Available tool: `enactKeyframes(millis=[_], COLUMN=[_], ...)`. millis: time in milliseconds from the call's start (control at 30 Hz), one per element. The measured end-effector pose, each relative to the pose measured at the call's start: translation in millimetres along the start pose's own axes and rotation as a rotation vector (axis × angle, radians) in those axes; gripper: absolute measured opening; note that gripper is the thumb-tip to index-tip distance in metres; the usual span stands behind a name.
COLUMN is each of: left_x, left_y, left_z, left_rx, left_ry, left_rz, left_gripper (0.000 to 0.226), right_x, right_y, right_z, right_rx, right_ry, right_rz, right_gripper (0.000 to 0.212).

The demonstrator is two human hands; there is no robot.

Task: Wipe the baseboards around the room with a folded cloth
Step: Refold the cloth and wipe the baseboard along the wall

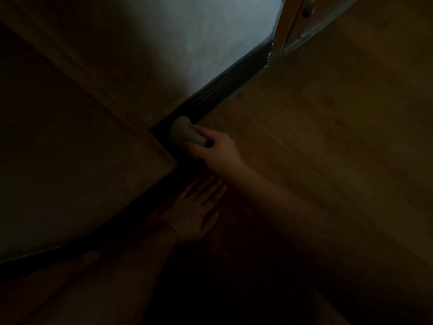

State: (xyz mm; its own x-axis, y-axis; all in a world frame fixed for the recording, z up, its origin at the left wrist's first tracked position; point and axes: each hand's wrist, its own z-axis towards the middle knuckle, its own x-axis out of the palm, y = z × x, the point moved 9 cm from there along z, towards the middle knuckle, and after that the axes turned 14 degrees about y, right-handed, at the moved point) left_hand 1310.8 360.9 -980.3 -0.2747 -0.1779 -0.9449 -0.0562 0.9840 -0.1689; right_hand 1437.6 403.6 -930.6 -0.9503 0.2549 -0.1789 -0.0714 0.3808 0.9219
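The scene is dim. A dark ribbed baseboard (220, 89) runs diagonally from the upper right down to the centre, along the foot of a pale wall. My right hand (214, 148) grips a light folded cloth (184, 132) and presses it against the baseboard where it meets a piece of wooden furniture. My left hand (195, 211) lies flat on the wooden floor just below, fingers spread and straight, holding nothing.
A large wooden panel or furniture side (70, 137) fills the left half, its corner close to the cloth. A door frame and cabinet with a knob (307, 10) stand at the upper right. Wooden floor (328, 137) spreads to the right.
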Motion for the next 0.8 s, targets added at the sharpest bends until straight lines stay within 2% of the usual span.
enactKeyframes(millis=[67,200,300,600,800], left_x=[3.1,10.8,12.1,13.2,13.0], left_y=[1.3,2.8,3.8,3.1,3.1], left_z=[0.8,-0.1,1.0,1.2,2.3], left_rx=[-0.007,-0.006,0.003,0.007,0.007], left_ry=[0.043,0.062,0.052,0.032,0.023], left_rz=[-0.001,-0.03,-0.04,-0.033,-0.044], left_gripper=[0.063,0.064,0.066,0.069,0.068], right_x=[-40.3,-144.3,-190.8,-208.7,-183.4], right_y=[-8.0,-36.6,-43.2,-30.4,-32.6], right_z=[0.4,-9.2,-4.4,38.3,41.3], right_rx=[-0.002,0.134,0.215,0.206,0.229], right_ry=[-0.068,-0.44,-0.628,-0.618,-0.547], right_rz=[-0.041,0.165,0.144,-0.104,-0.266], right_gripper=[0.044,0.046,0.055,0.06,0.063])
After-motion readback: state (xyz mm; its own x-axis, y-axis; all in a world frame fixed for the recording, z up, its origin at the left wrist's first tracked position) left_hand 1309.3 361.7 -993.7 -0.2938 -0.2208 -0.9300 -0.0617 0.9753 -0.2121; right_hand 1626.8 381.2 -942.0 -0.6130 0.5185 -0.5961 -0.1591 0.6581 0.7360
